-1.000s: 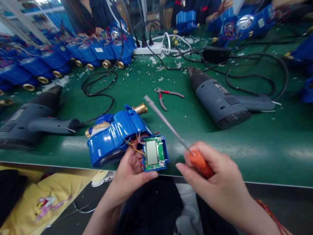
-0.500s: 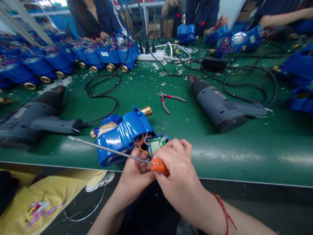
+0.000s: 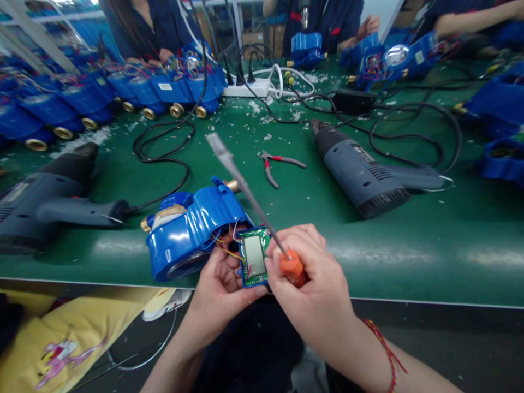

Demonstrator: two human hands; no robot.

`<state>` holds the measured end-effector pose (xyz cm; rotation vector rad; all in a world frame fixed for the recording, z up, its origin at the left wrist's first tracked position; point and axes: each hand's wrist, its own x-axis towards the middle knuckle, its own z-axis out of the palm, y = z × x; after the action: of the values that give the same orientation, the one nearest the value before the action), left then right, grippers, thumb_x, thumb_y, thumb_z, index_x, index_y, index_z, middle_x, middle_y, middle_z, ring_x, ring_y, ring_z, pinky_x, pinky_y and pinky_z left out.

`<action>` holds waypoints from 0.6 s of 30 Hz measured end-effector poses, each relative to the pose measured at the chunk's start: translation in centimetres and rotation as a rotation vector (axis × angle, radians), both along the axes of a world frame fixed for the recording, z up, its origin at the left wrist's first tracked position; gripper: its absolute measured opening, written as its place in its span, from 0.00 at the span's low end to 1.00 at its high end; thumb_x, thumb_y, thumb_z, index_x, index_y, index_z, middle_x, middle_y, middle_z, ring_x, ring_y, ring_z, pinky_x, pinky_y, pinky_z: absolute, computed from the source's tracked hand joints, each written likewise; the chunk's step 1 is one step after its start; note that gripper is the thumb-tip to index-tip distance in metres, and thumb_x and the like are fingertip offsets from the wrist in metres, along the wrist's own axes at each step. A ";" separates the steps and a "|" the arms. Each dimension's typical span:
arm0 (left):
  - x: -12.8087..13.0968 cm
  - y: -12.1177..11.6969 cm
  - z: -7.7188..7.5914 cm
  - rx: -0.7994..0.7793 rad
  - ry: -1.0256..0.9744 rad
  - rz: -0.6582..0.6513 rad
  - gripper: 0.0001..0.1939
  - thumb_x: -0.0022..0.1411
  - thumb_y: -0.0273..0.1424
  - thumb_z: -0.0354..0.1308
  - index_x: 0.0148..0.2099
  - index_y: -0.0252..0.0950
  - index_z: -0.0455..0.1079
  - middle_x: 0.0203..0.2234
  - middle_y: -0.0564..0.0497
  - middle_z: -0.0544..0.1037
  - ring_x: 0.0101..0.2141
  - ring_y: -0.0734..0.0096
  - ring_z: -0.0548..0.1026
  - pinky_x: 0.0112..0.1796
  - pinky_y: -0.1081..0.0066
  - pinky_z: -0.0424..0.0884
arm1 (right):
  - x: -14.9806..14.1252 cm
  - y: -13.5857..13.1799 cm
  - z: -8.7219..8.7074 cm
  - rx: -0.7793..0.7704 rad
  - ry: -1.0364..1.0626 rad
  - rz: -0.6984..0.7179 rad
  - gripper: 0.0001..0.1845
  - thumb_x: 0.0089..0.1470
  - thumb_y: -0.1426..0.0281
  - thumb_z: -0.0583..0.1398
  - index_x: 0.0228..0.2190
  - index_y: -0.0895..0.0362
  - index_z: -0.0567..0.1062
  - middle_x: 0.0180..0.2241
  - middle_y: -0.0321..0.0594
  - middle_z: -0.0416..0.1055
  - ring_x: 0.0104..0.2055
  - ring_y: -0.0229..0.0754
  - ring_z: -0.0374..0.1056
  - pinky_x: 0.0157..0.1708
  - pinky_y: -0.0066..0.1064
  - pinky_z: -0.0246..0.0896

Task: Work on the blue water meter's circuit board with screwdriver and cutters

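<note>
My left hand (image 3: 225,286) grips the lower left edge of a green circuit board (image 3: 252,256) with a small display, set in a blue frame. Thin coloured wires run from the board into a blue water meter (image 3: 196,224), which lies tilted at the table's front edge. In my right hand (image 3: 313,273) is a flat-blade screwdriver (image 3: 262,210); my fingers wrap its orange handle. Its blade points up and away to the left, above the meter and clear of the board. My right fingertips are at the board's right edge; whether they touch it I cannot tell.
Heat guns lie left (image 3: 61,202) and right (image 3: 364,169), and cutting pliers (image 3: 274,166) between them. Rows of blue meters (image 3: 73,101), a white power strip (image 3: 248,88) and loose cables occupy the far side. Co-workers sit opposite, one hand (image 3: 368,27) near more meters.
My right hand has moved right and turned, swinging the screwdriver blade from pointing left to pointing upward. More of the board and its display now shows. The view has shifted slightly.
</note>
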<state>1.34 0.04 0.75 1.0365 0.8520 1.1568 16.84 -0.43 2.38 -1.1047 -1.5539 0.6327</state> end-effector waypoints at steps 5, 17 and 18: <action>-0.5 -0.4 0.0 -0.052 0.052 0.002 0.30 0.48 0.15 0.72 0.51 0.36 0.65 0.46 0.51 0.82 0.43 0.73 0.82 0.43 0.82 0.78 | 1.8 0.0 0.9 0.020 -0.001 -0.022 0.12 0.53 0.85 0.58 0.25 0.63 0.61 0.32 0.33 0.65 0.36 0.26 0.60 0.37 0.18 0.56; -0.9 -0.5 0.1 -0.051 0.129 0.004 0.32 0.50 0.16 0.72 0.54 0.38 0.65 0.49 0.53 0.81 0.45 0.75 0.81 0.44 0.84 0.77 | 6.0 -2.0 1.4 -0.095 -0.243 -0.053 0.03 0.61 0.74 0.58 0.36 0.61 0.71 0.28 0.32 0.68 0.25 0.22 0.63 0.25 0.09 0.56; -1.0 -0.5 0.1 -0.056 0.137 -0.008 0.32 0.50 0.16 0.71 0.55 0.39 0.65 0.48 0.53 0.81 0.44 0.75 0.82 0.44 0.83 0.77 | 6.0 -2.3 1.3 -0.179 -0.189 -0.031 0.06 0.62 0.72 0.57 0.37 0.61 0.73 0.26 0.32 0.67 0.23 0.22 0.61 0.23 0.09 0.54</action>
<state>0.35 -0.45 0.85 1.0814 0.9818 1.0580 22.81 -2.74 3.70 -1.3535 -1.6616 0.6711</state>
